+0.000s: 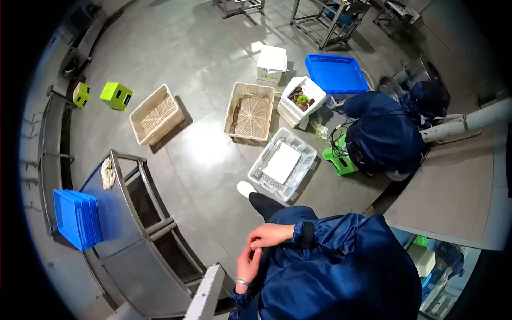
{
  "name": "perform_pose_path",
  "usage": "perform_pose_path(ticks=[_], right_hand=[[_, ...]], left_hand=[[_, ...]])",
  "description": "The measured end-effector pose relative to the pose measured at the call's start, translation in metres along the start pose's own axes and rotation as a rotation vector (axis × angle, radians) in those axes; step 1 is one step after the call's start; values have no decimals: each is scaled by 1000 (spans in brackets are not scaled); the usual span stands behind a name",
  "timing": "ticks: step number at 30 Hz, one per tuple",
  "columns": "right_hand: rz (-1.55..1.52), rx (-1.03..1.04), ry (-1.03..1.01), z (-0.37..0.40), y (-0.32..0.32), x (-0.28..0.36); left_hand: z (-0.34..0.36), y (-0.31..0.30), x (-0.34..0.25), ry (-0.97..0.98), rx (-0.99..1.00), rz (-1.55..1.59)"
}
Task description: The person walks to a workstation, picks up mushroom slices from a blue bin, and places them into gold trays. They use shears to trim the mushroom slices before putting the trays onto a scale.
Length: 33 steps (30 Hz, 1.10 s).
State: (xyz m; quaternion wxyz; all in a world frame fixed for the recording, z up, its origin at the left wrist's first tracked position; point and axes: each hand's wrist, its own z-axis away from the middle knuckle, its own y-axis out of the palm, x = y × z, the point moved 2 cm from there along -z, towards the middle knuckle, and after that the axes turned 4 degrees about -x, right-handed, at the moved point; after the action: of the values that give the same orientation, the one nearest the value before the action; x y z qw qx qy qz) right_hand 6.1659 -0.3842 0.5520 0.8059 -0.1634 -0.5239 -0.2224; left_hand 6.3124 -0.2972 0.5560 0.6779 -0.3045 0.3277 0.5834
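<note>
My left hand (248, 264), with a silver bracelet at the wrist, touches my right hand (271, 234) above my lap. Both have curled fingers, and they meet fingertip to fingertip. Whatever may lie between them is hidden. A black band (308, 235) circles my right cuff. My dark blue sleeves and smock (341, 272) fill the lower part of the view. Beyond my white shoe (246, 188) stands a clear plastic crate (260, 166) holding a white slab (282, 162). Neither hand touches it.
Cream crates (176, 114) (228, 125) stand ahead, beside a white foam box (290, 113) with brown items and greens. A co-worker in dark blue (386, 130) bends at right near a green stool (340, 162). At left, a steel table (122, 266) bears blue crates (77, 218). A white post (207, 293) rises close by.
</note>
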Motion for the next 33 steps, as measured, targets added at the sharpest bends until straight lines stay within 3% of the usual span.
perform_pose_path(ticks=[3,7,9,10,13,18,23,25,28,31,33], right_hand=[[-30,-10,-6,-32,-27,1],[32,-130,-11,-84,-74,9],[31,-138,15,-98,-106,31],[-4,-150,-10,-107,-116,39],[1,-195,-60,-141,-140,63],[105,-231,-69,-199,-172,76],[131,-262,-26,-263,-201,94],[7,-277,-47,-295,-213,95],[36,-287,4,-331,-247,139],[-187,-258,55,-361,-276,169],[-120,-336,3,-373,-296,180]], left_hand=[[-42,-23,-24,-34,46,-42],[-95,-62,-84,-93,86,-376],[-117,-72,-117,61,127,-335],[-127,-78,-115,33,131,-99],[-151,-95,-155,58,29,25],[-189,-116,-189,2,44,23],[-254,-164,-209,-4,226,-94],[-288,-191,-229,-10,363,-143],[-322,-226,-282,13,348,-158],[-356,-255,-308,15,376,-120],[-377,-264,-331,-34,350,17]])
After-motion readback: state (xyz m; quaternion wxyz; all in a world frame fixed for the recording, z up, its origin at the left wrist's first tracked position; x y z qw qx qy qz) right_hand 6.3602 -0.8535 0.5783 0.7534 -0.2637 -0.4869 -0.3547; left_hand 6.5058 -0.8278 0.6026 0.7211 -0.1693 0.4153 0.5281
